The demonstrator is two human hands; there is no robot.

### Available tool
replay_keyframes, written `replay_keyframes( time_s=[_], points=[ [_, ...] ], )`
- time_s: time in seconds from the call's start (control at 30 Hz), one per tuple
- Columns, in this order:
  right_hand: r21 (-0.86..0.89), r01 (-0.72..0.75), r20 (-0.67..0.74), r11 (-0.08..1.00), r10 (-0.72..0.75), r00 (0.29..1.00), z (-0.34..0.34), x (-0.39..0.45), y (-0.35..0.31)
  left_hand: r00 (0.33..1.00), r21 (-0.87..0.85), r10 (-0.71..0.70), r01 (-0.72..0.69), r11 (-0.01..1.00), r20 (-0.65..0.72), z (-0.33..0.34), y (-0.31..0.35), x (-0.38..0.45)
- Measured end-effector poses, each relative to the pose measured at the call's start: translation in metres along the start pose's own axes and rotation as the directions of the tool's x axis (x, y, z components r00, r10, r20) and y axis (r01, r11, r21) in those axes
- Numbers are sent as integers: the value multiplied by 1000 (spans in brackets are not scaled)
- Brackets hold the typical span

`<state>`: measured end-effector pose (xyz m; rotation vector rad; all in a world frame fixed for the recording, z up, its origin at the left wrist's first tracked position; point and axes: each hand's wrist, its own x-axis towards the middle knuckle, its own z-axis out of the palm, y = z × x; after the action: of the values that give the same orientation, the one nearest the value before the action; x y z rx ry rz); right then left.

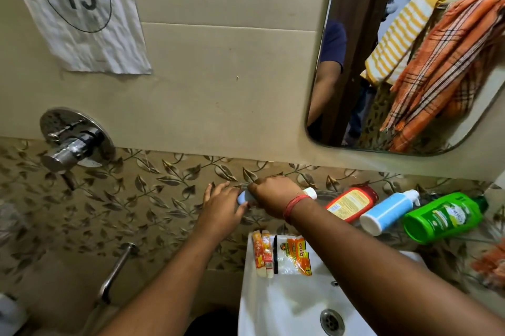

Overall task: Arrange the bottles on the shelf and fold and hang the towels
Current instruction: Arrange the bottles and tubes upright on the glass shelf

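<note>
- Clear glass forms the shelf (341, 222), fixed to the leaf-patterned tile band above the white sink (273, 303); its edges are hard to trace.
- Right hand (276, 199): fingers curled over a white bottle (311, 193) lying on its side at the shelf's left end; only the bottle's two ends show past the hand. A red thread band circles the wrist.
- Left hand (222, 205): fingers straight and loosely spread, palm toward the wall, touching the bottle's pale blue end (241, 198).
- Red bottle (352, 200): on its side on the shelf, just right of the right hand, yellow label up.
- Blue bottle (388, 212): pump-topped, white base toward the camera, on its side just right of the red one.
- Green bottle (445, 216): largest, on its side at the shelf's right end, beside the blue one.
- Sink rim, near the wall: an orange toothpaste box (262, 253), a dark thin stick (275, 255) that cannot be identified, and an orange-and-clear packet (296, 255), side by side below the hands.
- Drain (332, 320): metal, at the basin's near part.
- Mirror (410, 48), far right: reflects an orange plaid towel (442, 70) and a yellow-striped towel (396, 40) draped loosely on a rail, plus a dark door frame and an arm.
- Left wall: chrome valve (73, 144), and above it a paper sheet (76, 7) marked 13 in a circle.
- Chrome pipe (114, 272): slants down below the valve.
</note>
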<state>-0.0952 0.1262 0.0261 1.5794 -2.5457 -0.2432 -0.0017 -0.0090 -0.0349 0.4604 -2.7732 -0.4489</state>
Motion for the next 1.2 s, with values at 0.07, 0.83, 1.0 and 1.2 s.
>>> replay_keyframes(
  time_s=[0.07,0.83,1.0,1.2],
  points=[
    [-6,30,-58,1000,-30,998,5,0,0,998,-90,-52,47,995,-48,0,2,-2],
    [744,-132,-17,655,215,976,-12,-4,19,973,-619,-208,227,752,104,-25,29,-5],
    [689,-138,-60,711,247,967,-8,-6,16,975,-628,-193,219,747,110,-23,32,-1],
    [705,-141,-73,695,270,960,-3,-9,15,974,-620,-193,222,752,114,-21,33,1]
  ],
)
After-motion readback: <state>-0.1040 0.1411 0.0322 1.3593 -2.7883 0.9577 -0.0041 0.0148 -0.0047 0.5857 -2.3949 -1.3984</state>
